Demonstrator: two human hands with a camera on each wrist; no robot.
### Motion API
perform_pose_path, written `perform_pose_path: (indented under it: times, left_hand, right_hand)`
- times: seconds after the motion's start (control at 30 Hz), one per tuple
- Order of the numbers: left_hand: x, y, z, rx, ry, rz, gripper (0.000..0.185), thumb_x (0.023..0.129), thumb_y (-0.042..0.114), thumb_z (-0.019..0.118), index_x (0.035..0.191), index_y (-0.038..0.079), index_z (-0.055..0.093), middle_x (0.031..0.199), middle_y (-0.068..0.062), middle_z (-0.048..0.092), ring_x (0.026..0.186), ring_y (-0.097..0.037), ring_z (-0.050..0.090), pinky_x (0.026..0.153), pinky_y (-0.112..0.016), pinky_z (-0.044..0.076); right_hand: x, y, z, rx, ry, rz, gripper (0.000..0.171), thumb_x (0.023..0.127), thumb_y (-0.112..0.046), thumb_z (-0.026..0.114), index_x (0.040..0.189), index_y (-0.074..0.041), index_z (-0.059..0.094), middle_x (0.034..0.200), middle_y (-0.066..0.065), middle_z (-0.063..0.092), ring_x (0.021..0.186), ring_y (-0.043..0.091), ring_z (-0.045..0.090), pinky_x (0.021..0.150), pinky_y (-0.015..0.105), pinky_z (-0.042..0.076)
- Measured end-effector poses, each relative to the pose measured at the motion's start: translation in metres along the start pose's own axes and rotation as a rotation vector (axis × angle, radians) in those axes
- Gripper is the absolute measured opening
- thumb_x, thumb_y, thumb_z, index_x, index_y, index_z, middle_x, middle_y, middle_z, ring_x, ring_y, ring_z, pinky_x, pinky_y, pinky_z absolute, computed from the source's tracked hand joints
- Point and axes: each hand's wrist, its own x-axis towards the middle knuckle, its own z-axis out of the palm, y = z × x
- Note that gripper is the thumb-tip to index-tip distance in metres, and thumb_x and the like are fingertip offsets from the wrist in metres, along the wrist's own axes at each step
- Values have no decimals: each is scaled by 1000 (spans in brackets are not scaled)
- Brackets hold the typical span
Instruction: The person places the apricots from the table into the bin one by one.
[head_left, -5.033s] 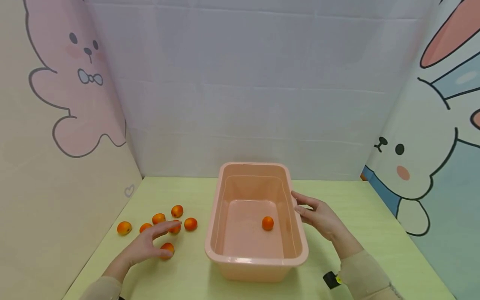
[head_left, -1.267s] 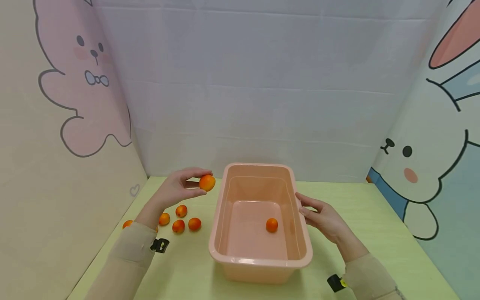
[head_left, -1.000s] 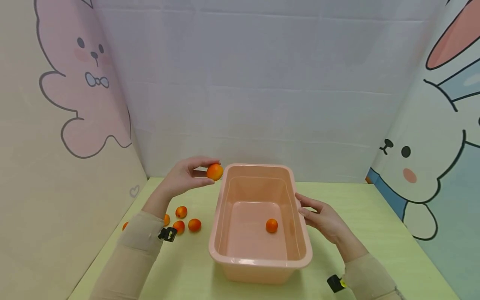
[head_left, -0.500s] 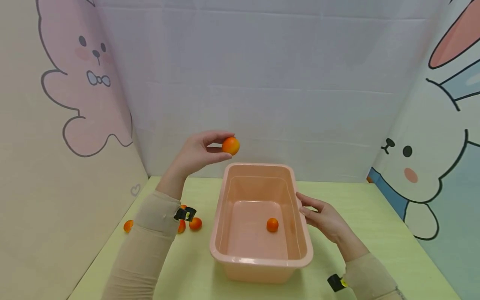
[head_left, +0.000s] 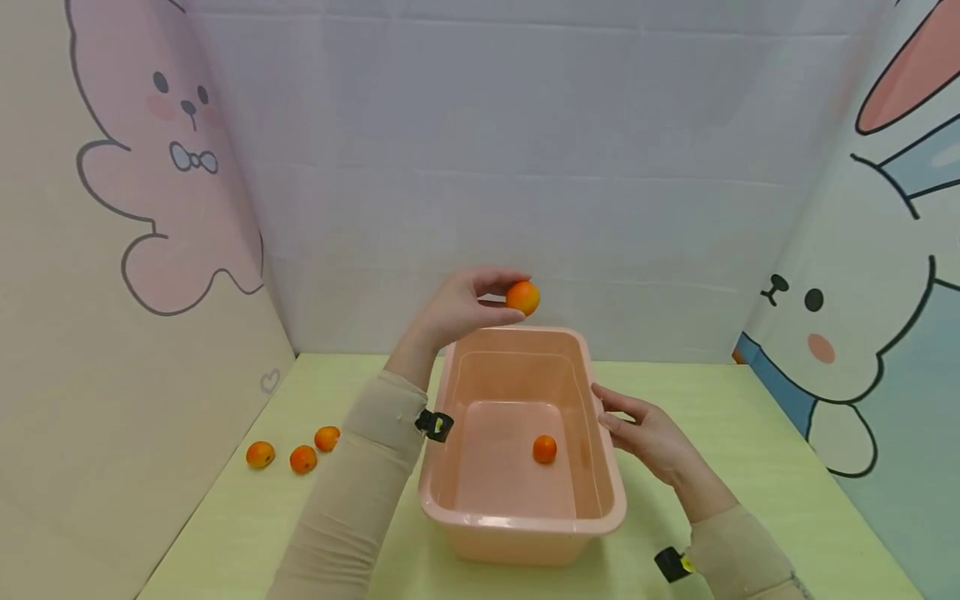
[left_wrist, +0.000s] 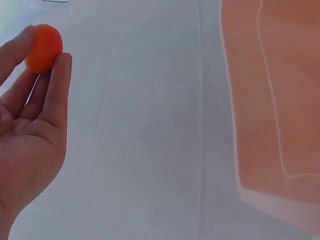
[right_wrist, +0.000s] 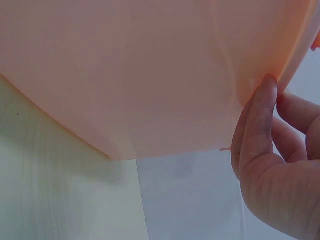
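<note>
Fingertips of the left hand pinch a small orange fruit, thumb below and fingers curled over the top, and hold it in the air above the far rim of a pink plastic tub. In the left wrist view the same fruit sits at the very tips of the fingers, with the palm turned up and the tub's wall off to the side.

Inside the tub lies a second fruit, resting on the floor of the basin toward its right wall. The tub stands on a pale green table, roughly in the middle.

At the tub's right side, the right hand rests against the outer wall, fingers nearly straight and lying along the plastic just under the rim. The right wrist view shows those fingers pressed flat to the tub's wall, not wrapped round anything.

Three more orange fruits lie on the table to the left, well apart from the tub: one nearest the left panel, one just beside it, and one next to the left sleeve. Panels with cartoon rabbits close in both sides, and a plain white backdrop stands behind.
</note>
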Motion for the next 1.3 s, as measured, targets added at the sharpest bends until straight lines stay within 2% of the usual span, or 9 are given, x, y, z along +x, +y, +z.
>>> perform_pose_path:
  times: [0.2, 0.47, 0.77, 0.97, 1.3]
  left_hand:
    - [14, -18, 25, -17, -35, -80, 49, 84, 3, 78, 132, 6, 64, 119, -7, 67, 108, -18, 62, 90, -29, 53]
    - [27, -45, 41, -21, -31, -123, 50, 84, 1, 77, 132, 0, 62, 122, -11, 66, 109, -23, 62, 92, -27, 52]
    - [28, -78, 63, -55, -21, -195, 50, 84, -4, 75, 132, 0, 62, 125, -14, 64, 112, -26, 61, 92, -29, 52]
    - [24, -92, 77, -49, -5, -250, 46, 85, -2, 76, 129, 3, 65, 121, -10, 65, 106, -24, 60, 92, -29, 52]
    - [21, -115, 89, -23, -7, -287, 47, 81, -7, 77, 126, 2, 66, 118, -12, 66, 101, -24, 61, 86, -28, 55]
  right_hand:
    - [1, 0, 0, 4, -11, 1, 61, 102, -15, 57, 153, 0, 28, 137, 27, 42, 106, 8, 62, 92, 30, 53]
    - [2, 1, 0, 0, -16, 5, 61, 102, -16, 57, 153, -1, 28, 142, 31, 38, 107, 8, 62, 92, 31, 53]
    - [2, 1, -2, -4, -14, 13, 61, 102, -16, 58, 154, -2, 28, 141, 30, 39, 107, 9, 62, 93, 31, 52]
    - [2, 2, -3, -9, -13, 11, 60, 102, -17, 57, 154, -2, 29, 145, 30, 37, 109, 9, 62, 94, 32, 52]
    - [0, 3, -4, -10, -6, 8, 60, 102, -17, 57, 154, -2, 29, 142, 29, 39, 108, 9, 61, 93, 31, 52]
